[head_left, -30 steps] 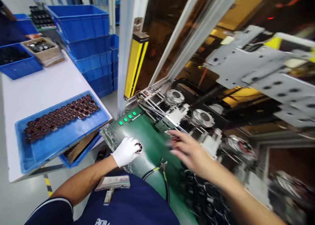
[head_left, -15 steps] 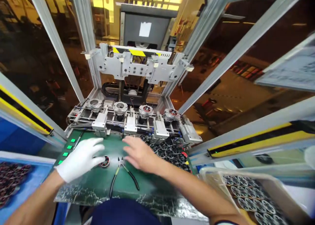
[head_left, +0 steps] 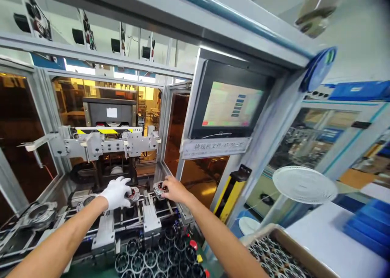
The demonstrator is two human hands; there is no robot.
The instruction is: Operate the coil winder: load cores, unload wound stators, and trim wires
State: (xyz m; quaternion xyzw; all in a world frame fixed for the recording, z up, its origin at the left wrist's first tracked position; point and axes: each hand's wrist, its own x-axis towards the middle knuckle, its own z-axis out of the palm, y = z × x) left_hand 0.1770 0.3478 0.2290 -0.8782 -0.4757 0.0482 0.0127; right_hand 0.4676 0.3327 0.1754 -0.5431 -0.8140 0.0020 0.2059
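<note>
My left hand [head_left: 117,193], in a white glove, reaches to a round metal fixture on the machine. Its fingers curl at the edge of a red-and-black motor stator [head_left: 133,194] seated there. Further right, my bare right hand [head_left: 175,189] has its fingers on another stator [head_left: 160,187] in the end fixture; the fingertips partly cover it. To the left, a third fixture [head_left: 87,203] is partly hidden by my left forearm, and a larger-looking metal ring fixture [head_left: 39,214] sits at the far left.
Several black rings with silver rims [head_left: 150,257] lie in front of the fixtures, near a red button [head_left: 193,244]. A box of similar rings [head_left: 274,253] stands at right. A touchscreen [head_left: 233,103] hangs above, with a yellow light-curtain post [head_left: 231,195] below.
Both hands have moved from above the green table, by the pliers, forward to the two right-hand fixtures. The view has swung up and right, bringing the touchscreen into sight.
</note>
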